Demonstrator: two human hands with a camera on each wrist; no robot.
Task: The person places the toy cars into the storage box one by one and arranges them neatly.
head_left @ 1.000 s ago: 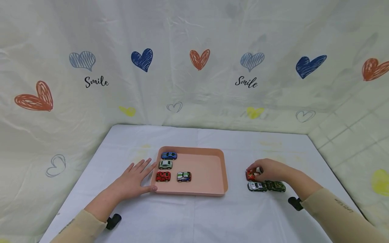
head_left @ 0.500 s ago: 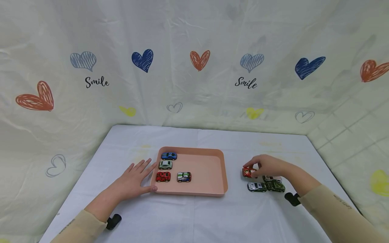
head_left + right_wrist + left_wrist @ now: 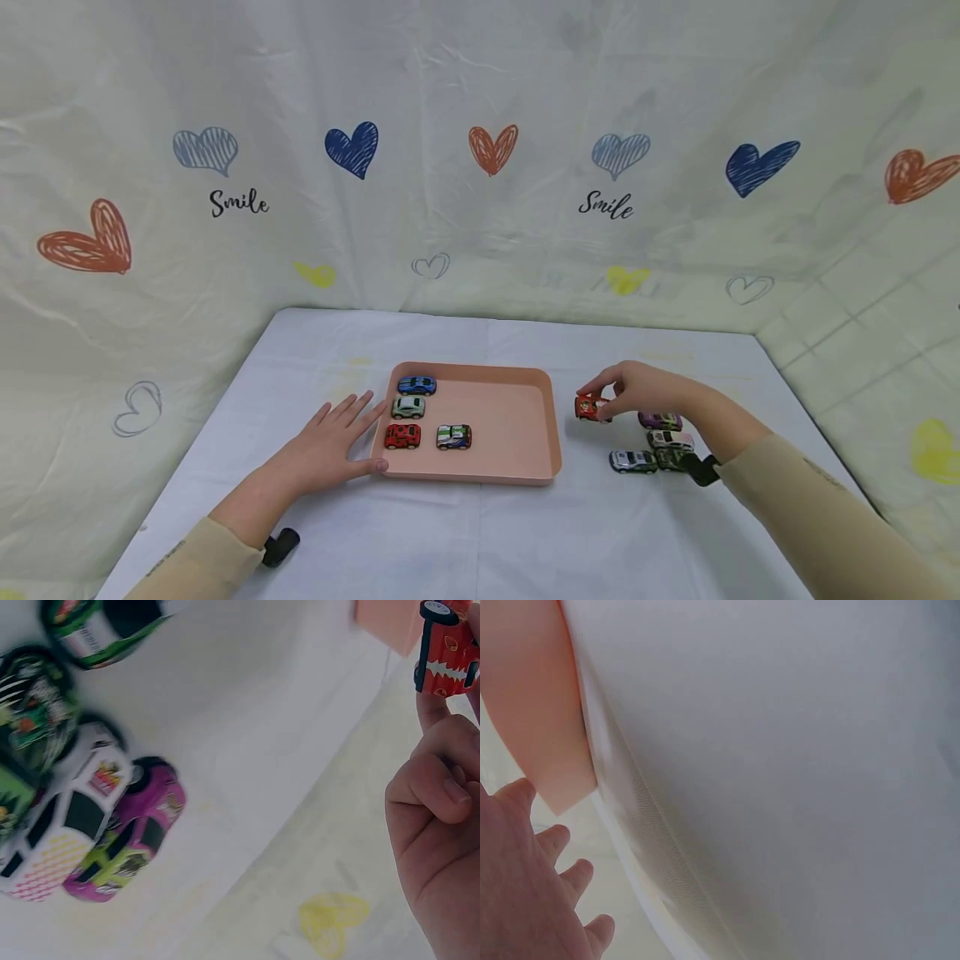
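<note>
My right hand (image 3: pixel 641 390) pinches a red toy car (image 3: pixel 589 407) between thumb and fingers, just right of the tray. In the right wrist view the same red car (image 3: pixel 448 656) shows its wheels and a white jagged stripe. My left hand (image 3: pixel 330 442) lies spread, fingers straight, at the left edge of the pink tray (image 3: pixel 517 425). Inside the tray's left half sit a blue toy car (image 3: pixel 417 385), a pale green one (image 3: pixel 408 407), a red one with dark spots (image 3: pixel 402 436), and a white-green-blue one (image 3: pixel 453 437).
Right of the tray, under my right forearm, stand a purple toy car (image 3: pixel 660 421), a white one (image 3: pixel 670 440), a silver one (image 3: pixel 633 462) and a dark green one (image 3: pixel 670 457), partly hidden by the wrist camera. A heart-printed curtain (image 3: pixel 525 242) hangs behind the white table.
My right hand has moved left and away from me with the red car, from the car group toward the tray. The purple and white cars have come into view. My left hand stays put.
</note>
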